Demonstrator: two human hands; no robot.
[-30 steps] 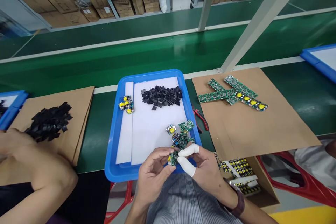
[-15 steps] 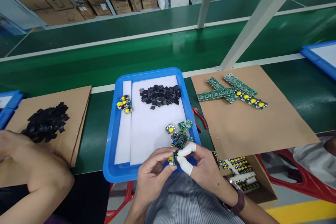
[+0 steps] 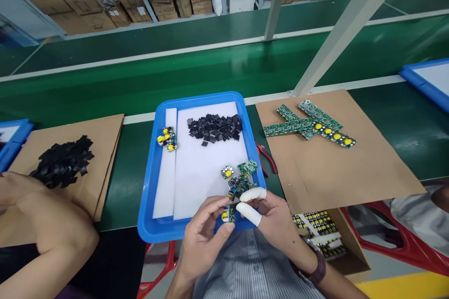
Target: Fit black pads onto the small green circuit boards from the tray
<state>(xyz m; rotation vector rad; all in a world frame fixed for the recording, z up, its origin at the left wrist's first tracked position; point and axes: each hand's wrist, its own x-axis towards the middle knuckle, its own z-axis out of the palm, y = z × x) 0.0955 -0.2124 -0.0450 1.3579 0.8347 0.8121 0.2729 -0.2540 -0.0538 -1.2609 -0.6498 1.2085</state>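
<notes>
While fingers pinch a board, loose boards adjoin.

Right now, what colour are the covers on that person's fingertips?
White finger covers on the right hand, clearest in the head view.

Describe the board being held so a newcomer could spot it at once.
Find the blue tray on the green bench. At its near edge the left hand and the white-tipped right hand pinch a small green circuit board. It alone is held up; the loose boards nearby lie on the tray.
</notes>
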